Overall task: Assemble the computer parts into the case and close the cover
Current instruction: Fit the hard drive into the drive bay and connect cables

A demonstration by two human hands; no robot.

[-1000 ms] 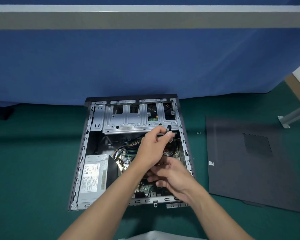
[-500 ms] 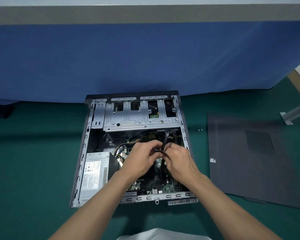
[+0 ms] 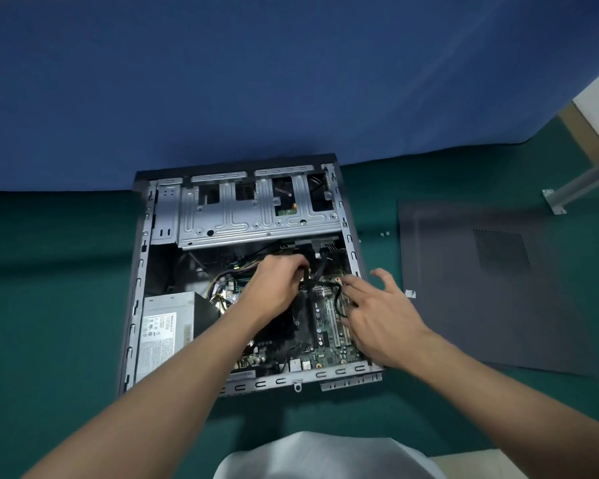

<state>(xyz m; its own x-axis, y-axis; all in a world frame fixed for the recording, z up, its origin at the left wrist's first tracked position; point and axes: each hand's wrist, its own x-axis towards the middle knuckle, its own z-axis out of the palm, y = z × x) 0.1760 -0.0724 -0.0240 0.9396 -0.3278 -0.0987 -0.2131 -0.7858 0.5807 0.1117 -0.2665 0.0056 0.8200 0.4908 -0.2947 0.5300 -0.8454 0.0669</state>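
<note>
The open computer case (image 3: 137,299) lies flat on the green mat, its drive cage (image 3: 256,219) at the far end and the power supply (image 3: 163,330) at the near left. The motherboard (image 3: 329,340) fills the near right. My left hand (image 3: 274,288) reaches into the middle of the case, fingers curled round a black cable (image 3: 320,267) that runs up toward the drive cage. Over the right side of the motherboard hovers my right hand (image 3: 381,312), fingers spread and holding nothing. The dark side cover (image 3: 491,288) lies flat to the right of the case.
A blue cloth wall rises right behind the case. Two small screws (image 3: 384,234) lie on the mat between case and cover. A metal bracket foot (image 3: 554,202) stands at the far right. White fabric (image 3: 325,458) shows at the bottom edge.
My right hand has let go of the cable and drawn back to the right, fingers spread. My left hand still grips the black cable, a little farther in. The camera has tilted down.
</note>
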